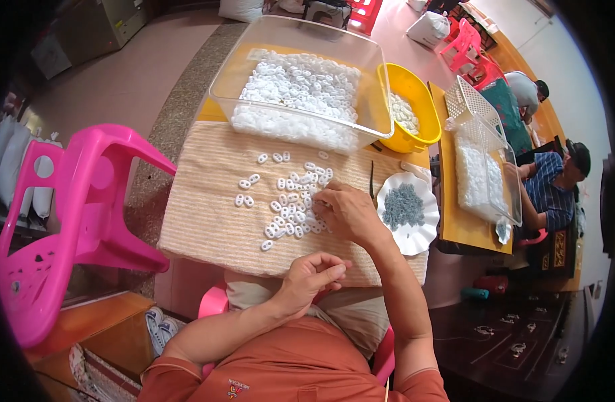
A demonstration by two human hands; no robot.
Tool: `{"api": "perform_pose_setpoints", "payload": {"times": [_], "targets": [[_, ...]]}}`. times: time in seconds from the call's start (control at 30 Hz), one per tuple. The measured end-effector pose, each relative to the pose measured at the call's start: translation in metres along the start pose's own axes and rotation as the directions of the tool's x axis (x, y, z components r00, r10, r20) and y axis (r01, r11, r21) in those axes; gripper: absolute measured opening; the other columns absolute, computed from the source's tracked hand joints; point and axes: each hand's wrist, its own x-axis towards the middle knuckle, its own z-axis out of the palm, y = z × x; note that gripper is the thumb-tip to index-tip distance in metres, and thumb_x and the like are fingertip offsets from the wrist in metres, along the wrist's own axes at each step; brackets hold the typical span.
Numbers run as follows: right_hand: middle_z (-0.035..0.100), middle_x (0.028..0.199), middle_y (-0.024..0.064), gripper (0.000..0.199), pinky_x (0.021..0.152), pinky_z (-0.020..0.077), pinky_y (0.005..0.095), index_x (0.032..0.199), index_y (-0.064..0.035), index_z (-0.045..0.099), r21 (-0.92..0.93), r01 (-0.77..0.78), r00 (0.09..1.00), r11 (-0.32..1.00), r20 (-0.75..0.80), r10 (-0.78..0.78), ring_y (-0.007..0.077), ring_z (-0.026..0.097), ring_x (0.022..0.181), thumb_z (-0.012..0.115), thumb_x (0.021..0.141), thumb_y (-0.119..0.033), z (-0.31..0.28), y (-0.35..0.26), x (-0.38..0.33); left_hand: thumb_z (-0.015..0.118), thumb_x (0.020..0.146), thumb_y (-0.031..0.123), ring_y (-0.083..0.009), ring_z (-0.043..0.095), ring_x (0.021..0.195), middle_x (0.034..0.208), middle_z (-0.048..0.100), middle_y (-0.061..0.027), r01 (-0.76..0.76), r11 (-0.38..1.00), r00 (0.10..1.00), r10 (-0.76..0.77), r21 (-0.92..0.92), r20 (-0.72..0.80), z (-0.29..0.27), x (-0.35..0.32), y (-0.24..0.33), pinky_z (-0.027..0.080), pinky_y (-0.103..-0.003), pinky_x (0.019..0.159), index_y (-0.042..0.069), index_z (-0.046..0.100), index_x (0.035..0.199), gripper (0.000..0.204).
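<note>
1. White plastic pieces [290, 201], small oval two-holed links, lie scattered on the woven mat [207, 214] that covers the tabletop, at 12 o'clock from the person's lap; I judge them light, stiff and smooth, apt to skid, best pinched across the narrow waist with fingertips.
2. Clear tub [371, 80] at 12 o'clock beyond the mat holds a heap more; yellow bowl [414, 87] at 1 o'clock holds some too.
3. White scalloped plate [414, 238] at 3 o'clock of the pieces carries small grey parts, too fine to make out.
4. Right hand [344, 211] rests on the pile's edge, fingers curled; its grip is hidden by the knuckles, so I cannot tell what it has.
5. Left hand [314, 273] hovers near the mat's front edge, fingertips pinched together; any piece between them is too small to see.
</note>
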Motion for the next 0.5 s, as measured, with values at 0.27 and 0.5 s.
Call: {"api": "perform_pose_setpoints", "payload": {"times": [0.27, 0.5], "targets": [[0.065, 0.086, 0.0144, 0.015, 0.074, 0.049, 0.0406, 0.087, -0.0043, 0.069, 0.04, -0.07, 0.994, 0.997, 0.09, 0.066, 0.0341, 0.062, 0.082, 0.061, 0.078, -0.014, -0.0015, 0.0043, 0.0017, 0.062, 0.091, 0.008, -0.009, 0.061, 0.084, 0.098, 0.064, -0.0034, -0.011, 1.0, 1.0, 0.011, -0.003, -0.014, 0.0007, 0.0001, -0.0012, 0.053, -0.023, 0.071, 0.006, 0.063, 0.099, 0.009], [0.065, 0.084, 0.0172, 0.015, 0.073, 0.0485, 0.0423, 0.087, -0.002, 0.067, 0.081, -0.063, 0.997, 0.995, 0.059, 0.058, 0.0363, 0.062, 0.08, 0.061, 0.078, -0.013, -0.0021, 0.0012, 0.0064, 0.063, 0.09, 0.008, -0.0088, 0.061, 0.083, 0.091, 0.063, -0.0011, -0.004, 1.0, 1.0, 0.004, -0.008, -0.03, 0.0001, 0.0004, -0.0017, 0.053, -0.023, 0.07, 0.006, 0.062, 0.098, 0.009]]}}
